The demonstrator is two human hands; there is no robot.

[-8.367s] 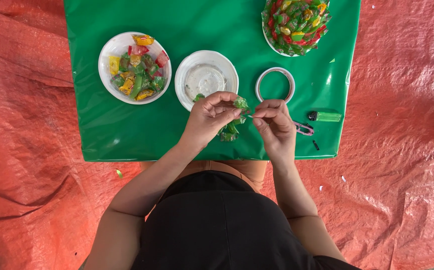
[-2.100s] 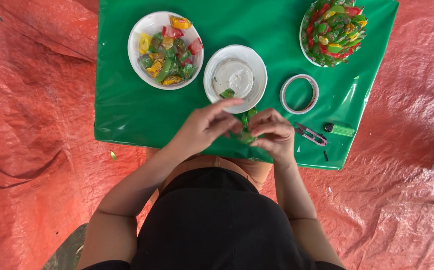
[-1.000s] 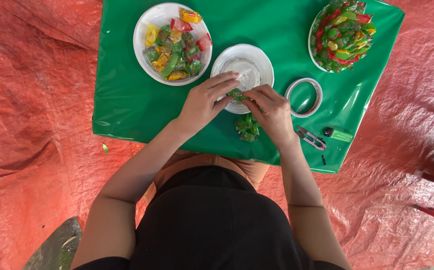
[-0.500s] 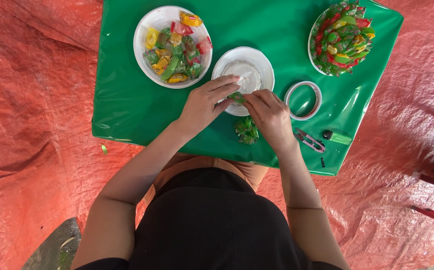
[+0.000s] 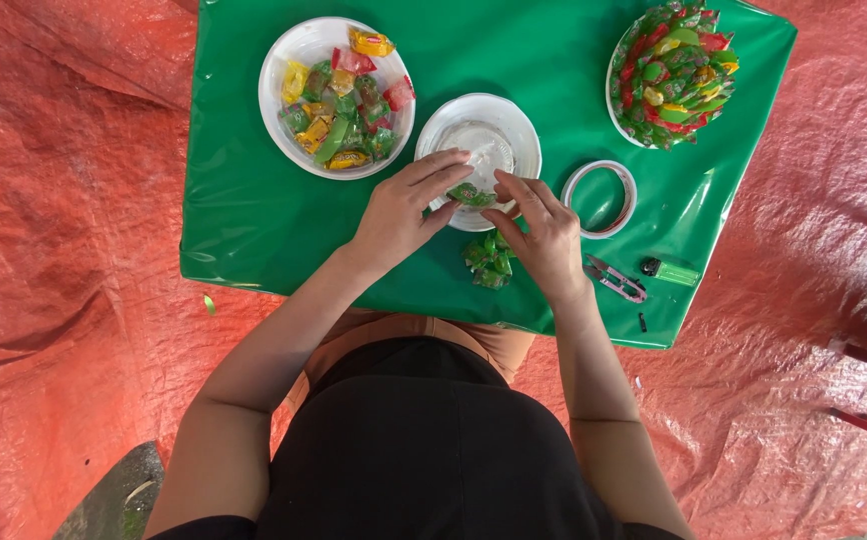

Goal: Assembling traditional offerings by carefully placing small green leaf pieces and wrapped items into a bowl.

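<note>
a small green-wrapped candy [image 5: 472,194] sits pinched between the fingertips of both hands, just over the near rim of a white bowl [image 5: 478,130]. its wrapper is glossy, crinkled, and mostly hidden by the fingers, so its exact shape is hard to tell. the left hand [image 5: 402,210] comes in from the left with its fingers stretched over the candy; the right hand [image 5: 544,232] meets it from the right, thumb and forefinger closed on the wrapper's end. the bowl is shallow, round and nearly empty, with a pale film inside. just near of it, on the green table cover, lies a little cluster of green candies [image 5: 489,260], bunched together, touching one another.
</note>
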